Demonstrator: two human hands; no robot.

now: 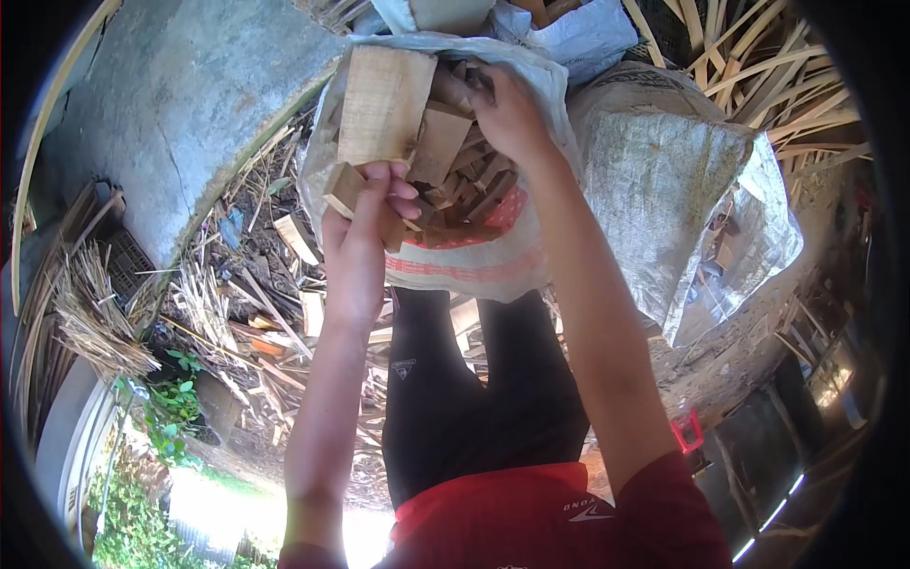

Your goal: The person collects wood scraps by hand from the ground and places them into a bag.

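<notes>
An open woven sack [464,268] with red stripes holds many offcut wood pieces [464,180]. At its near left rim, my left hand [362,223] is closed around a small wood block [344,188], whose end juts out past the palm. Just above the thumb, a large pale wood block [384,104] lies at the top of the pile, its lower edge right at my fingertips. My right hand [510,112] reaches over the far right of the sack, fingers curled on a brown wood piece [453,91] in shadow.
A second white sack [664,180] stands to the right, its mouth folded open. Long curved wood strips [758,57] lie at the upper right. A concrete slab [209,114] is on the left, with wood scraps [265,332] and bundled sticks [95,303] on the ground.
</notes>
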